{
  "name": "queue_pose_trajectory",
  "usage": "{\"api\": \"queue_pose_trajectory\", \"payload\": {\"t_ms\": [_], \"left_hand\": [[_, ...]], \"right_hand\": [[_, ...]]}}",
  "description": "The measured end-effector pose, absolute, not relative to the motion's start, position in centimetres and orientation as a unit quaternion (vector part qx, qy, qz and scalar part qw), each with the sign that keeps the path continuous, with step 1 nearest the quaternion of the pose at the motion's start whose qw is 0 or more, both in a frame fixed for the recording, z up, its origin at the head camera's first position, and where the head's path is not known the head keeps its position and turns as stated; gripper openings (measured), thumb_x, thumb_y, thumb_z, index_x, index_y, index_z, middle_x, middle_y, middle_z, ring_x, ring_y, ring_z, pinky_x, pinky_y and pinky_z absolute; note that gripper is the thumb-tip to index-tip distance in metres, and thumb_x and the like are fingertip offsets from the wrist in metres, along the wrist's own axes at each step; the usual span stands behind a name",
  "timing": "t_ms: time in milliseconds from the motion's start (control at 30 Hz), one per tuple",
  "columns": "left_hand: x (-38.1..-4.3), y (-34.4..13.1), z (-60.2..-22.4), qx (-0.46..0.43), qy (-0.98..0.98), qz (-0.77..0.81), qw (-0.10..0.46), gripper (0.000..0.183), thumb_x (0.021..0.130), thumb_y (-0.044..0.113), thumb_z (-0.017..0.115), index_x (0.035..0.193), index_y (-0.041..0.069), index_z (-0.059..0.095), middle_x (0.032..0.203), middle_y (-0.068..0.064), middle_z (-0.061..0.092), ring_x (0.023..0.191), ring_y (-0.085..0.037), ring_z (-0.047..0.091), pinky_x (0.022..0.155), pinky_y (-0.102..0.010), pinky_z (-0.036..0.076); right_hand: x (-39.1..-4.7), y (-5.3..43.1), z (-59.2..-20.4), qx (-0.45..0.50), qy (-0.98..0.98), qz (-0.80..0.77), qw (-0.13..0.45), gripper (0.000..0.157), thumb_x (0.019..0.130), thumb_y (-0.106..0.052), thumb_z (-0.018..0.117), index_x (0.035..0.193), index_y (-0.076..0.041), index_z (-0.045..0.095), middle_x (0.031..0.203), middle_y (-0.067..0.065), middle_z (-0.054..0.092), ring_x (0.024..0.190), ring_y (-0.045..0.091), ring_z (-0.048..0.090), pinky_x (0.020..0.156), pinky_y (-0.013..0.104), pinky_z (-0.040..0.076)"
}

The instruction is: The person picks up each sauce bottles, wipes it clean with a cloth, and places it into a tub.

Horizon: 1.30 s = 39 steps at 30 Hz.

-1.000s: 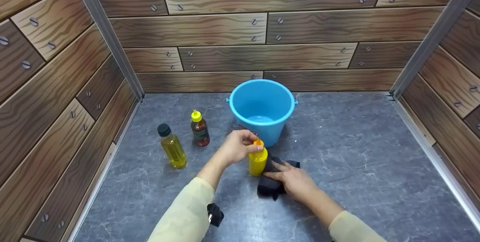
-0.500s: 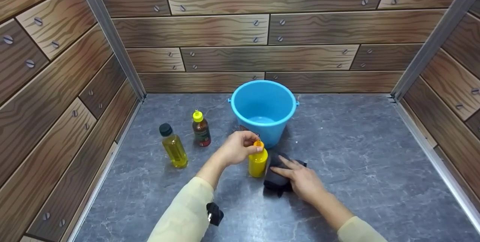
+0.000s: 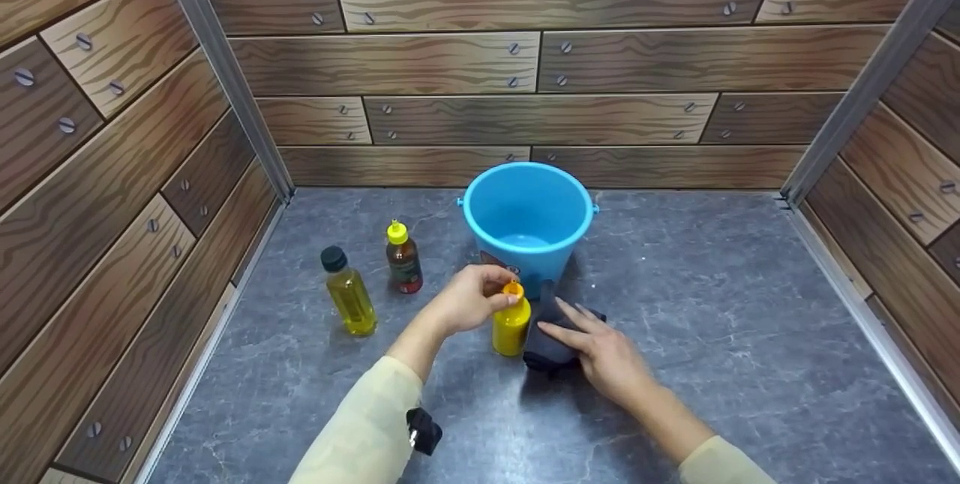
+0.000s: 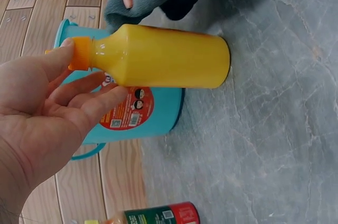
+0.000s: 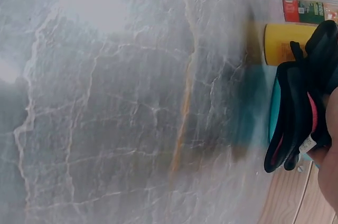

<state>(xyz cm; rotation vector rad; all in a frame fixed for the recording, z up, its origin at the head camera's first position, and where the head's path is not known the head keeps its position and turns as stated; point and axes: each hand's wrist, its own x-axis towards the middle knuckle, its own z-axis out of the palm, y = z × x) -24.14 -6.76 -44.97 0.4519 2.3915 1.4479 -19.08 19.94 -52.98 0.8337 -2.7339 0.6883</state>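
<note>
At the centre of the left wrist view, the yellow squeeze bottle (image 4: 163, 57) looks of smooth, slightly glossy plastic; the dark cloth (image 4: 148, 3) above is matt and fuzzy. The blue bucket (image 3: 551, 263) seems smooth plastic. The marble-patterned tabletop (image 3: 487, 428) shines at lower middle of the head view.

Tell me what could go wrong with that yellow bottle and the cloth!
The left hand pinches the yellow bottle by its orange cap, so the bottle could slip or tip.

The right hand holds a dark cloth close beside it, which might nudge it over.

The blue bucket is just behind, so it could get bumped.
</note>
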Motion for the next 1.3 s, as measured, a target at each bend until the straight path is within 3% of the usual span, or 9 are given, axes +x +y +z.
{"api": "queue_pose_trajectory", "payload": {"t_ms": [300,567,1300], "left_hand": [[-23.9,-6.3,-45.6,0.118,0.837,0.527,0.085,0.02,0.098,0.02,0.08,0.113,0.007,0.076,0.115,-0.005,0.076,0.107,-0.023,0.072,0.093,-0.041,0.06],[-24.0,-6.1,-45.5,0.118,0.839,0.525,0.082,0.013,0.097,0.016,0.081,0.106,0.007,0.076,0.106,-0.005,0.077,0.102,-0.021,0.074,0.09,-0.039,0.061],[-24.4,-6.3,-45.4,0.127,0.847,0.508,0.094,0.014,0.097,0.016,0.081,0.106,0.007,0.076,0.112,-0.008,0.076,0.105,-0.023,0.074,0.087,-0.037,0.061]], "right_hand": [[-19.0,19.2,-52.5,0.309,-0.906,0.248,0.146,0.078,0.086,0.02,0.068,0.142,-0.035,0.07,0.159,0.006,0.053,0.134,0.046,0.058,0.096,0.066,0.054],[-19.2,18.6,-51.9,0.322,-0.902,0.249,0.142,0.075,0.09,0.018,0.064,0.144,-0.034,0.068,0.16,0.007,0.052,0.136,0.046,0.056,0.09,0.063,0.056],[-19.9,17.4,-51.9,0.338,-0.9,0.245,0.126,0.072,0.092,0.015,0.068,0.145,-0.034,0.067,0.161,0.008,0.051,0.137,0.045,0.056,0.091,0.06,0.057]]}}
